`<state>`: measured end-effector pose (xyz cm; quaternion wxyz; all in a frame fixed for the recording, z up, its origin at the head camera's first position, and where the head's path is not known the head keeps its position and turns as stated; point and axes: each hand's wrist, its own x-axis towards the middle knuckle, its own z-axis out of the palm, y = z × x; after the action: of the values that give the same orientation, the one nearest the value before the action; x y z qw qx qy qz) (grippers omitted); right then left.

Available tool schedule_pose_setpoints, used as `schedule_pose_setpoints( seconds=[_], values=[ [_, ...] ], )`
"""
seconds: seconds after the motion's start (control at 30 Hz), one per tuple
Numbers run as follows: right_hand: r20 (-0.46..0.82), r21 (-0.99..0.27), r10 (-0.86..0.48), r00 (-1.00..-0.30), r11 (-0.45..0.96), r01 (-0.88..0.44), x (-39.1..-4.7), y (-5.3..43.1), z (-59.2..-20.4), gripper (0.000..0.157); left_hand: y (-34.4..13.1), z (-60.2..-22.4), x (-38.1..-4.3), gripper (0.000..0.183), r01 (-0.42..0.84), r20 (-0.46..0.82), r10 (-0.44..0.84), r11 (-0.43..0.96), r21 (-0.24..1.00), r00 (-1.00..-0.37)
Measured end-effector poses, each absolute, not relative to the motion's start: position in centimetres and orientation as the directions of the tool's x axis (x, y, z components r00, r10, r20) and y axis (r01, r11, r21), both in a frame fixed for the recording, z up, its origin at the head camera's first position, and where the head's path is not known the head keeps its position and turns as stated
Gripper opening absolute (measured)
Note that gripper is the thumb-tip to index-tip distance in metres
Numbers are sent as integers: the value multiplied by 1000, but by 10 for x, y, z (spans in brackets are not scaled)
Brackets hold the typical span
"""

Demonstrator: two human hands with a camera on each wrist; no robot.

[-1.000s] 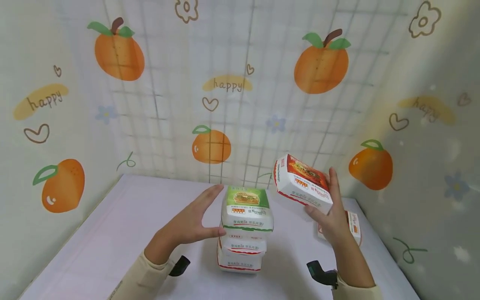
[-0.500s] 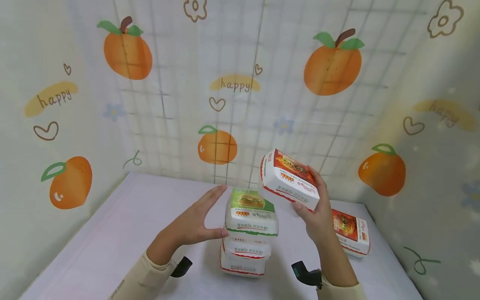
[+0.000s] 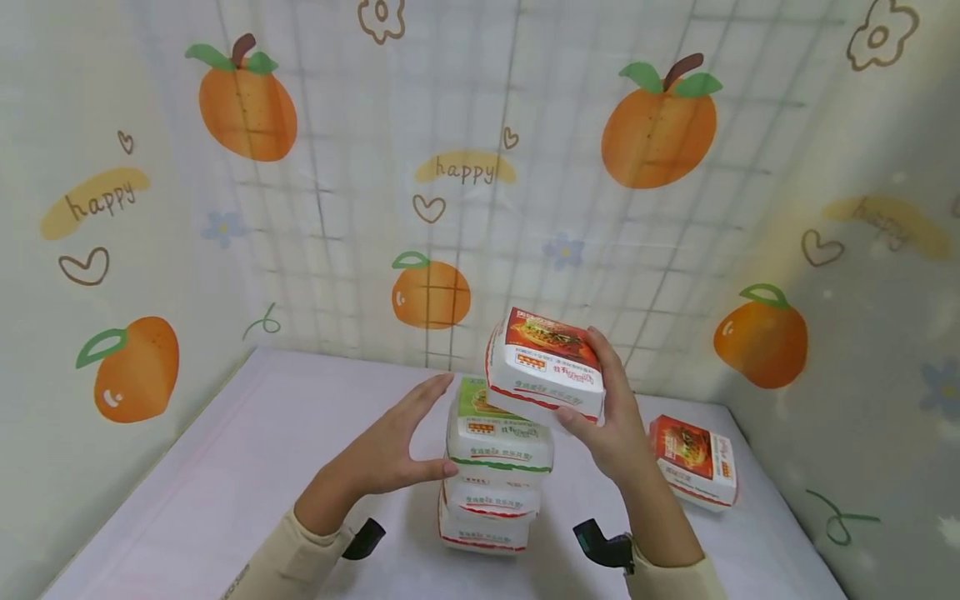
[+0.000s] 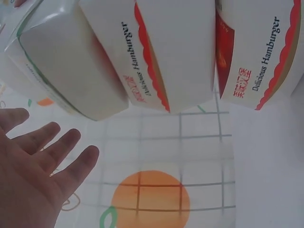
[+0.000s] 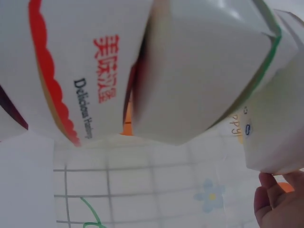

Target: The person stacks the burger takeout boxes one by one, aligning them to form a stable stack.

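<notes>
My right hand holds a white hamburger box with a red burger picture on its lid, thumb at the near side and fingers at the far side. The box is slightly tilted and overlaps the top of a stack in the head view. That stack has a green-lidded hamburger box on two red-trimmed boxes. My left hand is spread at the stack's left side, thumb tip right at the green box's edge. In the left wrist view its fingers are straight and hold nothing.
Another red-lidded hamburger box lies on the white table to the right, behind my right forearm. A curtain printed with oranges closes off the back and sides.
My right hand has carried the red-lidded box left and levelled it somewhat, from beside the stack to over its top right. The left hand has stayed beside the stack.
</notes>
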<state>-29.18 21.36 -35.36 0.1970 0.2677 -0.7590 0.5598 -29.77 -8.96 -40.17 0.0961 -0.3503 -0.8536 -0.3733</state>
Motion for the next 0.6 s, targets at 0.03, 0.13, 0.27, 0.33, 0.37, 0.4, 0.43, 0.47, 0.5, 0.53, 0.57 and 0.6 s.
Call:
schedule_pose_setpoints(
  seconds=[0.03,0.13,0.27,0.33,0.37,0.4,0.43,0.47,0.5,0.53,0.57,0.6],
  values=[
    [594,-748,-186,-783,232,-622,-292,212,-354,95,-89,-402,-298,100,672,430,525,471,572,-735],
    [585,-749,-183,-790,252,-613,-292,209,-355,93,-86,-404,-297,100,675,445,516,458,578,-732],
    [584,-743,-206,-786,254,-619,-293,206,-354,92,-82,-404,-297,101,693,478,509,432,577,-715],
    [586,-743,-231,-777,229,-628,-293,205,-355,92,-81,-404,-295,102,699,489,506,425,575,-710],
    [587,-743,-244,-772,215,-633,-293,204,-355,93,-81,-403,-295,103,703,494,508,420,574,-706],
    [588,-744,-255,-768,200,-637,-293,203,-355,93,-80,-403,-294,103,705,496,508,417,574,-704],
    [589,-745,-266,-763,187,-640,-293,202,-356,93,-80,-404,-294,103,707,497,510,415,572,-702],
    [590,-746,-276,-759,173,-643,-293,201,-356,94,-80,-403,-294,103,707,497,510,413,574,-701],
    [589,-748,-284,-757,165,-643,-293,201,-357,94,-80,-403,-294,104,707,496,512,412,575,-701],
    [588,-749,-290,-755,159,-644,-293,200,-357,94,-81,-403,-294,104,708,496,514,410,575,-700],
    [586,-750,-292,-755,156,-643,-293,199,-357,94,-81,-403,-294,104,710,496,517,408,574,-698],
    [584,-753,-295,-756,152,-640,-293,198,-357,93,-81,-403,-294,104,711,496,518,407,573,-697]
  ],
)
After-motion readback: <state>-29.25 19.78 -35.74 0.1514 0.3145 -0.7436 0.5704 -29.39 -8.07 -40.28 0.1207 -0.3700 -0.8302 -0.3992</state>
